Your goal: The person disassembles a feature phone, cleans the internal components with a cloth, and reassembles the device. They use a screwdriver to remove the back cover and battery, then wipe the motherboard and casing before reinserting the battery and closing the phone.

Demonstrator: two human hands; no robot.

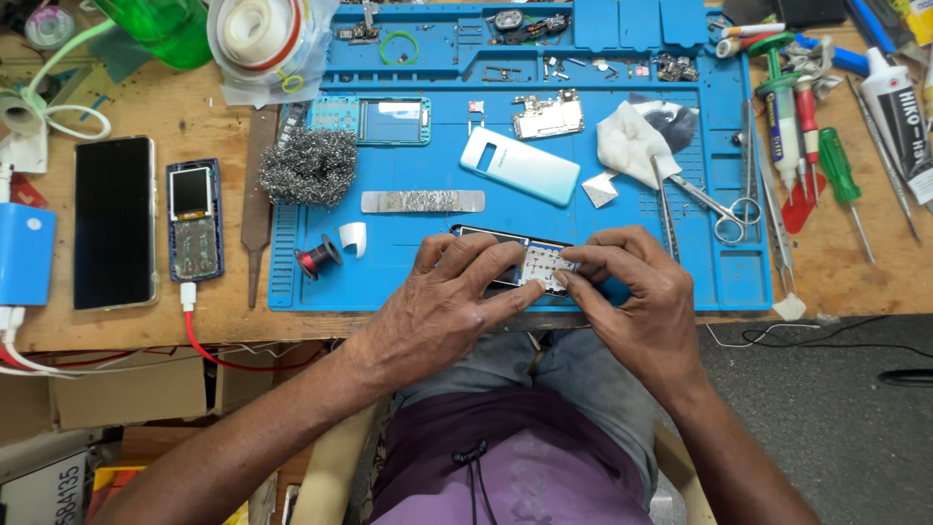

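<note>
Likely a phone-repair workshop: blue repair mat (418, 175), screwdrivers (807, 117), opened phones (194, 222).

two hands (442, 306), two whole phones (115, 222), perhaps four screwdrivers (841, 175)

Blue mat (505, 209), pale mint back cover (519, 165), green screwdriver (838, 167), red screwdriver (806, 117), grey steel wool (309, 167), red wire spool (315, 260), black phone (115, 222), purple shorts (505, 457), brown wooden table (185, 122).

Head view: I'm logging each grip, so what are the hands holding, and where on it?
Both hands hold a small opened phone on the blue mat: left hand over its left end, right hand pinching its right edge with the fingertips.
</note>
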